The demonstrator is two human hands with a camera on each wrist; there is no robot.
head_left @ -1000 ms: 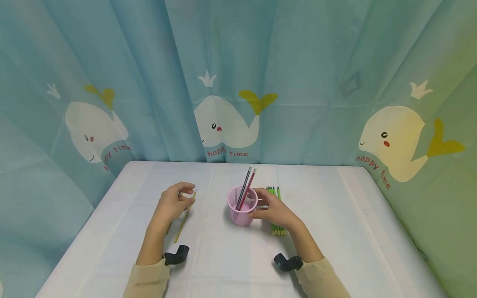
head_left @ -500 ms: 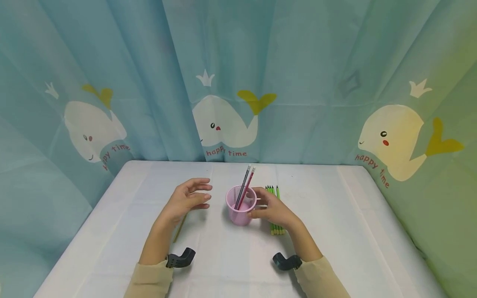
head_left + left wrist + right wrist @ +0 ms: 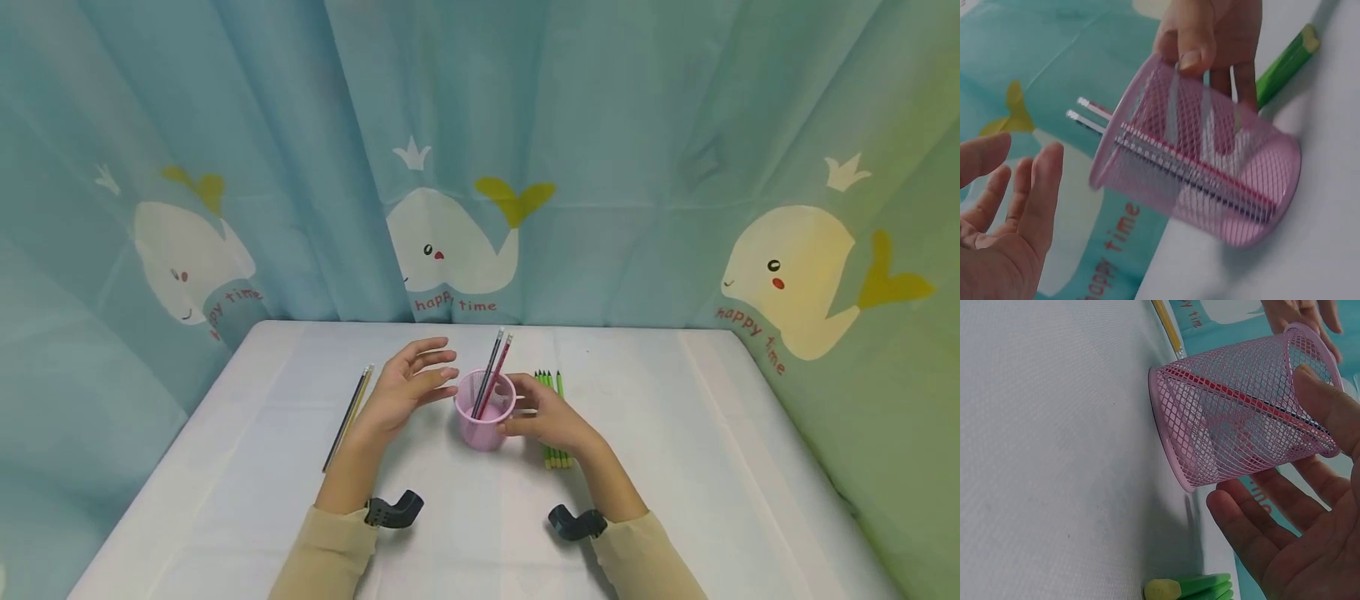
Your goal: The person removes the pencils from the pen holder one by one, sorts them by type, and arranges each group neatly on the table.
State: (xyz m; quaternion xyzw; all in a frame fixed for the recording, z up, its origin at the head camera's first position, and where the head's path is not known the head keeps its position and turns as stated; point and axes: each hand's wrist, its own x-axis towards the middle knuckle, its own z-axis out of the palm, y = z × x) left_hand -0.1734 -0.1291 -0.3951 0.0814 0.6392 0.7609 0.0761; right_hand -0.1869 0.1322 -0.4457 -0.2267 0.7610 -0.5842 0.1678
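A pink mesh pencil cup stands upright on the white table. Inside it lean a black pencil and a red pencil, their eraser ends above the rim. My right hand grips the cup from its right side, thumb toward me and fingers around the far side. Just left of the rim, my left hand hovers with relaxed, spread fingers and nothing in it. The left wrist view shows a gap between those fingers and the cup.
Left of my left forearm lie a black pencil and a yellow pencil side by side. Several green pencils lie in a row behind and beside my right hand. A blue whale-print curtain hangs behind the table.
My left hand has moved right, from above the black and yellow pencils to beside the cup, and its fingers have spread. Right hand and cup stay in place.
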